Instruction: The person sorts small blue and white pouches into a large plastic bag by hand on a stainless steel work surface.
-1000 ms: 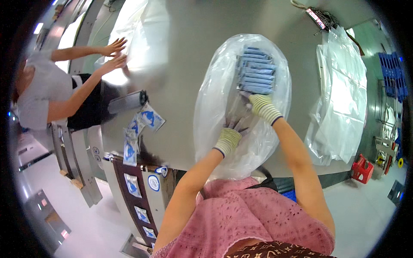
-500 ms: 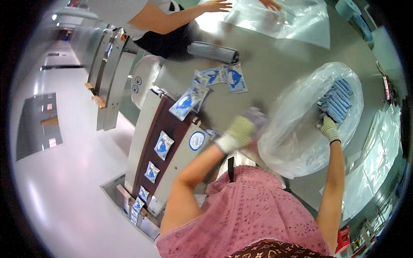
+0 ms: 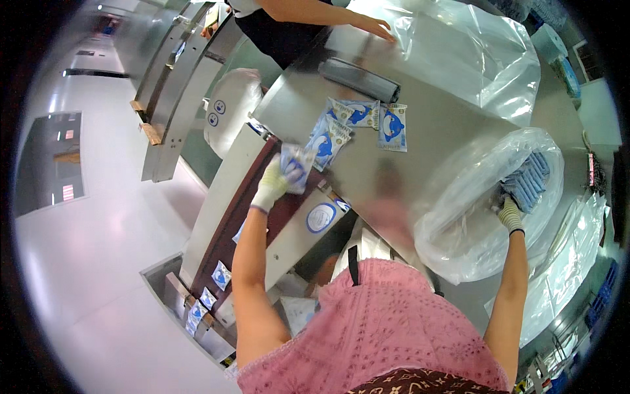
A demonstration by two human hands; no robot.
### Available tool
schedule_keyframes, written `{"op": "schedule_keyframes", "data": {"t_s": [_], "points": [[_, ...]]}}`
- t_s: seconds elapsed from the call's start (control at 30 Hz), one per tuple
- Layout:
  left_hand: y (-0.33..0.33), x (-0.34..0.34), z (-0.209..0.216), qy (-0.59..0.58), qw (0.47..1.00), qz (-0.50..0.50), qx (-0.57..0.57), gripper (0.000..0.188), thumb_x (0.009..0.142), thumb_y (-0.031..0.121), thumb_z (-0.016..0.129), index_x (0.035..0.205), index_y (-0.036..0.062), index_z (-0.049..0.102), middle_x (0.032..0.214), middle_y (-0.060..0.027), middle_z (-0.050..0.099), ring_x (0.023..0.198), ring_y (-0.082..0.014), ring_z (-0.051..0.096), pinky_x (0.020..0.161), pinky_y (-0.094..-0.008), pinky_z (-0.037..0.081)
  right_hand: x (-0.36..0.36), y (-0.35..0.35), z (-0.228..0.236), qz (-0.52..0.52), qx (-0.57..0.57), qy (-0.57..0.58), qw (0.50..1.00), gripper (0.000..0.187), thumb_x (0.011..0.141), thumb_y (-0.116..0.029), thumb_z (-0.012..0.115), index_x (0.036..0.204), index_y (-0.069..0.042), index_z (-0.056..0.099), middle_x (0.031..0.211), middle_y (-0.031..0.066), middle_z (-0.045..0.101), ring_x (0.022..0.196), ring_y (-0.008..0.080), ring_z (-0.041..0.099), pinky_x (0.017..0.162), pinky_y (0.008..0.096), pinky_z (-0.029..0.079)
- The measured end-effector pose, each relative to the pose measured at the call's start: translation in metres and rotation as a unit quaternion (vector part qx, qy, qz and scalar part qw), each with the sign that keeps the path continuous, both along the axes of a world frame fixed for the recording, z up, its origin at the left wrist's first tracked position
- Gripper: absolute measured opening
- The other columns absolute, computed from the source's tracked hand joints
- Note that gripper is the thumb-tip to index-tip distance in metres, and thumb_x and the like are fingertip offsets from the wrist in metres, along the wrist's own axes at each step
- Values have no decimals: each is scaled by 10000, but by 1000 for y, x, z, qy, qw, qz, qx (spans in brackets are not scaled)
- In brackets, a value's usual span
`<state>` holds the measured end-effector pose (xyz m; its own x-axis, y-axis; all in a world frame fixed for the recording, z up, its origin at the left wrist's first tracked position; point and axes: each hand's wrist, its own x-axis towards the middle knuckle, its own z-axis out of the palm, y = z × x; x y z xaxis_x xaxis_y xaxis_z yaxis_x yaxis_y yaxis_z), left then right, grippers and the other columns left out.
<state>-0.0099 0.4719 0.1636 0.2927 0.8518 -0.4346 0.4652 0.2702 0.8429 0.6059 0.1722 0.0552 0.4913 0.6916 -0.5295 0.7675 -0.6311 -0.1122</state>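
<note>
Left hand (image 3: 273, 180) holds a blurred packet (image 3: 298, 163); right hand (image 3: 510, 214) in bag (image 3: 453, 253), grip unclear

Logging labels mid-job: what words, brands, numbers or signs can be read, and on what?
Nothing reads clearly enough to quote.
Loose packets: lettering beside the blue whale-like picture, too small.
Packet at the left hand: blurred.
Round blue-and-white sticker on the conveyor frame: markings too small.
White rounded object: two round dark-blue marks, details too small.
Bagged packets: edge-on, no print legible.
</note>
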Motion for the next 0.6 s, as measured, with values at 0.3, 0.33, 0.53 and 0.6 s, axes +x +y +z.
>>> {"op": "schedule_keyframes", "data": {"t_s": [0.3, 0.33, 0.53, 0.6], "points": [[34, 98, -75, 343, 917, -192, 69, 621, 553, 378, 758, 1013, 12, 557, 1021, -183, 584, 926, -343, 567, 809, -363, 463, -14, 15, 15, 1, -9, -31, 999, 598, 641, -252, 749, 1104, -16, 452, 1115, 207, 522, 1040, 357, 477, 905, 371, 380], [18, 128, -45, 419, 869, -258, 56, 600, 556, 393, 750, 1002, 32, 575, 1026, -168, 583, 939, -348, 557, 826, -364, 455, -8, 3, 13, -1, -1, -48, 999, 586, 643, -256, 746, 1096, -16, 462, 1100, 210, 530, 1035, 362, 481, 902, 371, 383], [75, 99, -105, 325, 932, -115, 117, 457, 701, 454, 606, 978, 92, 603, 959, -95, 618, 906, -219, 580, 864, -321, 430, -15, 18, 2, 34, -4, -84, 996, 548, 668, -285, 716, 1088, -16, 488, 1098, 225, 535, 1041, 364, 490, 893, 381, 388], [66, 138, -80, 297, 950, 18, 94, 482, 642, 280, 719, 1031, 50, 550, 971, -89, 610, 909, -203, 572, 835, -301, 446, -8, 14, 8, 11, -43, -65, 997, 591, 675, -307, 705, 1135, -17, 473, 1148, 231, 510, 1087, 358, 468, 922, 380, 374]]}}
